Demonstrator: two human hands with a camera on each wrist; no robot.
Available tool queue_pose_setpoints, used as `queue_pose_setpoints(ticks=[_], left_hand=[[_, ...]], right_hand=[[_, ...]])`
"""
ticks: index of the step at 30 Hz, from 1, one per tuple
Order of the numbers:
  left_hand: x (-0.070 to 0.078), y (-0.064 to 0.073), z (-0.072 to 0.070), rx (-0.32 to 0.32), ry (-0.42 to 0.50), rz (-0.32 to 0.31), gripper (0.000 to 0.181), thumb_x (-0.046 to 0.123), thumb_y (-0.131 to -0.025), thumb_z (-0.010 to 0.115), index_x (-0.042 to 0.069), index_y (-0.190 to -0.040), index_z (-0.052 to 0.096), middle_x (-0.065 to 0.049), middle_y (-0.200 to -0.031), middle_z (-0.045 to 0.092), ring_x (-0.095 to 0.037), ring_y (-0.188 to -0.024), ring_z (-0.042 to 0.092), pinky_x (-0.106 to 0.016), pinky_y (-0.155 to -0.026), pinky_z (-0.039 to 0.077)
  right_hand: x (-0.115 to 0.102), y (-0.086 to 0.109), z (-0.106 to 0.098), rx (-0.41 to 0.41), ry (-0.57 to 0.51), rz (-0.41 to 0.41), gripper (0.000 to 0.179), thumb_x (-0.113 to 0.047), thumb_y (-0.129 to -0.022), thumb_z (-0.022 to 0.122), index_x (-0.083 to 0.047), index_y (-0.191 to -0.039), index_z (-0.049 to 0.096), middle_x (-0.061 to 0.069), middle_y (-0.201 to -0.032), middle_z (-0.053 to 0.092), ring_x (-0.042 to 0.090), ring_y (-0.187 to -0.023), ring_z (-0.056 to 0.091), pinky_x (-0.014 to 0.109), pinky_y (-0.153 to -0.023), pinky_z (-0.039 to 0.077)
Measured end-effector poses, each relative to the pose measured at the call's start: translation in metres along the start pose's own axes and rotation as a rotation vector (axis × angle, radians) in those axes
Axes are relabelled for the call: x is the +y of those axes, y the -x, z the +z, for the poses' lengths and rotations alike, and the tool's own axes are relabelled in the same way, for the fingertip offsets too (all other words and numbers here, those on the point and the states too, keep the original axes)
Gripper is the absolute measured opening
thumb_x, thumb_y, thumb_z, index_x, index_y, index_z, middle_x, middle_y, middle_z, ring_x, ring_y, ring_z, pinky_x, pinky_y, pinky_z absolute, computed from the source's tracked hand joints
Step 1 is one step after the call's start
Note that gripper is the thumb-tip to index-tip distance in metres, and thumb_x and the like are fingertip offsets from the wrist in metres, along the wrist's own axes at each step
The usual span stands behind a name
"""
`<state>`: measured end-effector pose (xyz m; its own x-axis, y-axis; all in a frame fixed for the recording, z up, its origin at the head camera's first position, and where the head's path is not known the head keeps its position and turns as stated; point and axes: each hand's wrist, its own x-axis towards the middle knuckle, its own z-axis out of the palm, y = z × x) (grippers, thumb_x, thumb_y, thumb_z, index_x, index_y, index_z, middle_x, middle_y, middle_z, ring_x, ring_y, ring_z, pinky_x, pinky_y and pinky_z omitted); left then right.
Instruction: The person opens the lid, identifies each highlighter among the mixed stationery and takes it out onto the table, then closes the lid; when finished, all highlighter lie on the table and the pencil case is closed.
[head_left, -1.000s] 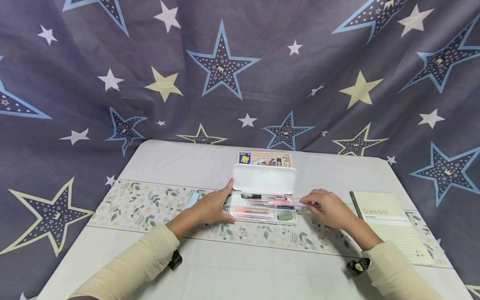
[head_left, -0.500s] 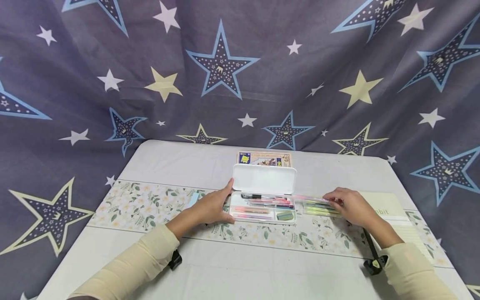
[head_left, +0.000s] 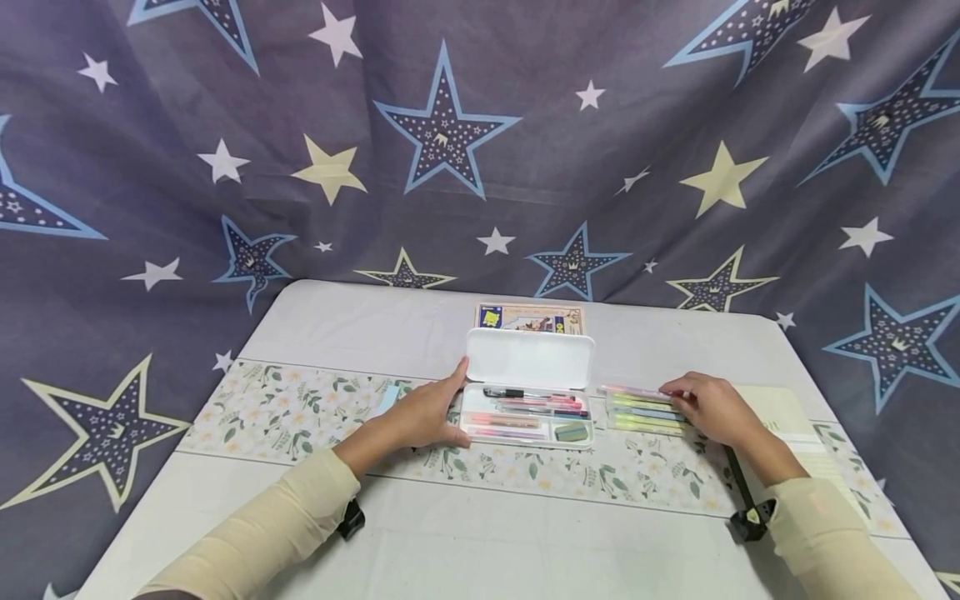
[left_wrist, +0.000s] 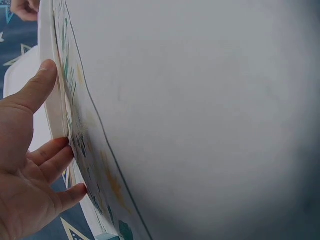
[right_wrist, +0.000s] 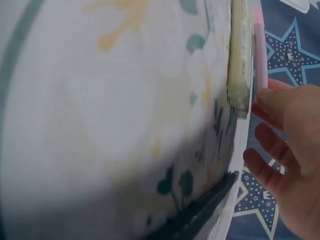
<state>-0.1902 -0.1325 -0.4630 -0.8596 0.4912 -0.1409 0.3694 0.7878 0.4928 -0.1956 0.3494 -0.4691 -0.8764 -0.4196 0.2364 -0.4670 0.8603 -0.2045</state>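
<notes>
An opened white pencil case (head_left: 528, 442) stands mid-table with its lid (head_left: 529, 358) raised. Several pens (head_left: 536, 402) and a greenish block (head_left: 571, 432) lie inside it. My left hand (head_left: 427, 414) rests against the case's left side, thumb at the near corner and index finger by the lid. To the right of the case lies a row of several pastel highlighters (head_left: 647, 423). Between thumb and index finger, my right hand (head_left: 712, 408) pinches the end of a pink pen (right_wrist: 260, 55) at the far side of that row. The other fingers are loosely bent.
Partly behind my right arm lies a cream notebook (head_left: 772, 408). A printed box (head_left: 529, 317) sits behind the raised lid. Some light-blue item (head_left: 387, 398) is beside my left wrist. A floral strip (head_left: 300, 408) crosses the white table, and a star-patterned curtain (head_left: 480, 208) hangs behind.
My right hand has carried the pink pen rightward from over the pencil case to the highlighter row, lowering it at the far side. The left hand stays against the case.
</notes>
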Motion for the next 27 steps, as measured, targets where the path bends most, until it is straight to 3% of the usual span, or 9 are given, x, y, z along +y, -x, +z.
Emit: queue_pose_setpoints(ticks=[10,27], left_hand=[[-0.0016,-0.0006,0.0012,0.007,-0.011,0.004,0.137,0.055,-0.071,0.088,0.011,-0.165,-0.002,-0.008,-0.162,0.041,-0.03,-0.149,0.042,-0.046,-0.123,0.036],[0.0009,0.0006,0.0004,0.006,-0.001,-0.014,0.138,0.055,-0.071,0.088,0.014,-0.165,-0.003,-0.006,-0.163,0.04,-0.028,-0.15,0.04,-0.045,-0.124,0.034]], right_hand=[[0.0062,-0.0014,0.001,-0.031,0.014,0.079,0.017,-0.005,-0.092,0.072,-0.009,-0.108,0.078,0.005,-0.093,0.073,0.014,-0.076,0.062,0.039,-0.067,0.053],[0.0076,-0.0046,0.0039,-0.088,-0.004,0.112,0.019,-0.006,-0.097,0.064,-0.006,-0.11,0.077,0.011,-0.1,0.075,0.032,-0.094,0.07,0.054,-0.082,0.057]])
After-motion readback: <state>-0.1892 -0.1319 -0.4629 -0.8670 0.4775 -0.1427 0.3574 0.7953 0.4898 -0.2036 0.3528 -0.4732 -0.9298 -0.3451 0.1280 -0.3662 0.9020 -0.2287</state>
